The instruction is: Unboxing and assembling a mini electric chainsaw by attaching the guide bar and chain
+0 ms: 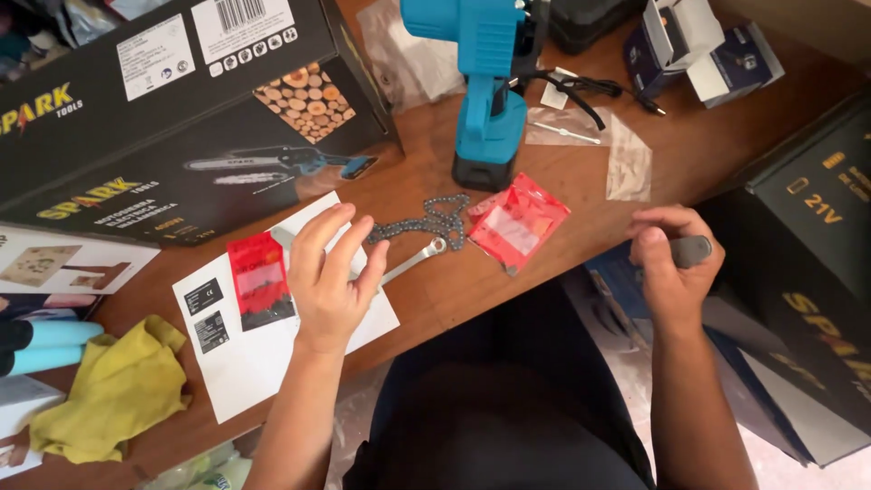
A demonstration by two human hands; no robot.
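Nearby, red packet [518, 222] beside loose chain [434, 220].

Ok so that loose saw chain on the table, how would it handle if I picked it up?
The saw chain lies in a limp heap, so it would likely droop and swing. Being metal links, it is probably heavy for its size. Its cutting teeth may snag the red packet beside it.

The left hand [331, 272] lies palm down, fingers [319, 238] stretched forward and slightly spread, its bare forearm running up from the lower edge. The right hand [670, 263] is curled into a loose fist with knuckles upward, thumb tucked in, wrist bent slightly inward, its forearm rising almost straight from below.
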